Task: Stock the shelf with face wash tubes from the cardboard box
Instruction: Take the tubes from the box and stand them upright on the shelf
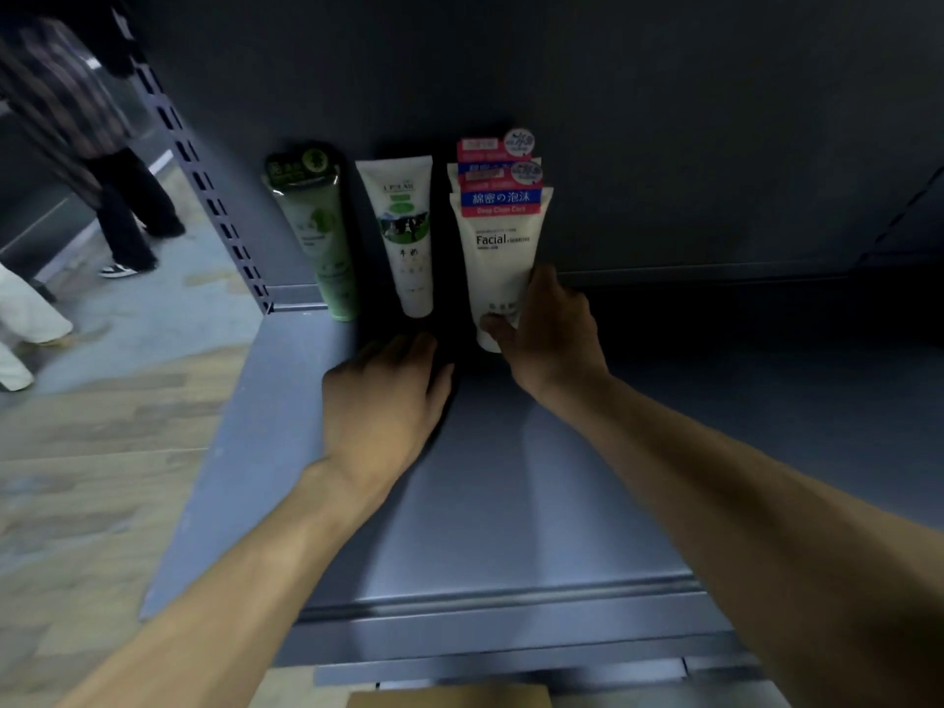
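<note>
Fingers (pixel 541 283) of the right hand (pixel 549 339) are curling round the Facial cleanser tube (pixel 498 263), standing upright at frame centre. Left hand (pixel 388 396) is lying flat, fingers together, lower left of it.

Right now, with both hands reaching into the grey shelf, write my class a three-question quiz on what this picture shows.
1. True or false: the left hand holds a tube.
2. Which tube does the right hand grip? A) dark green tube B) white tube with a cow picture C) white "Facial cleanser" tube
3. Fill in: the tubes stand at the ___ of the grey metal shelf.

Key: 1 false; 2 C; 3 back.
</note>
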The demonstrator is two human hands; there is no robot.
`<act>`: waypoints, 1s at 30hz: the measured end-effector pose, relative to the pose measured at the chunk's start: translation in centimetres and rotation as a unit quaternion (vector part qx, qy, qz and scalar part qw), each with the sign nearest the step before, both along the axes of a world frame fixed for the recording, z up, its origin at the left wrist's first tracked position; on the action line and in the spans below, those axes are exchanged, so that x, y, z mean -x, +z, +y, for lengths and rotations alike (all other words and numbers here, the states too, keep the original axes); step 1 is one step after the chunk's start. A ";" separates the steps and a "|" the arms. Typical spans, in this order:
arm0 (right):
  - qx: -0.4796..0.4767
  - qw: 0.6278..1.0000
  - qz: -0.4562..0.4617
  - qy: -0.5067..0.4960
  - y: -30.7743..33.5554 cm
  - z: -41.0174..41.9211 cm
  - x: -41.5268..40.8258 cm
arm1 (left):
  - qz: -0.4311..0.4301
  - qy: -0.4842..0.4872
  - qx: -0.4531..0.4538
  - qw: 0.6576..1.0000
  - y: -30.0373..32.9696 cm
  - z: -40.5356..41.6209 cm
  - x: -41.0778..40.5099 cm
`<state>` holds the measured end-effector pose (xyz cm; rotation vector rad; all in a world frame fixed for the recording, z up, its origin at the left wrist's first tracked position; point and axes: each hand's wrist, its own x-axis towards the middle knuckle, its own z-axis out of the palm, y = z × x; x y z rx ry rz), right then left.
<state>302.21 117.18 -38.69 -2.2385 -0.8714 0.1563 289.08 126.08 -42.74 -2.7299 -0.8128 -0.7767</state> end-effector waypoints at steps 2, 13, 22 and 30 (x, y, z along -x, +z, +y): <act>0.007 1.000 -0.005 -0.001 0.0 0.3 -0.1 | -0.005 0.000 -0.004 1.000 -0.1 0.0 0.0; 0.010 1.000 0.002 -0.004 0.0 0.5 0.0 | -0.020 0.003 -0.001 1.000 -0.5 0.1 -0.1; 0.009 1.000 0.005 -0.012 0.0 0.5 0.2 | -0.034 0.002 0.002 0.999 -0.6 0.1 0.0; 0.018 1.000 0.001 -0.024 0.3 0.6 0.5 | -0.044 -0.002 0.004 0.999 -0.8 0.3 0.1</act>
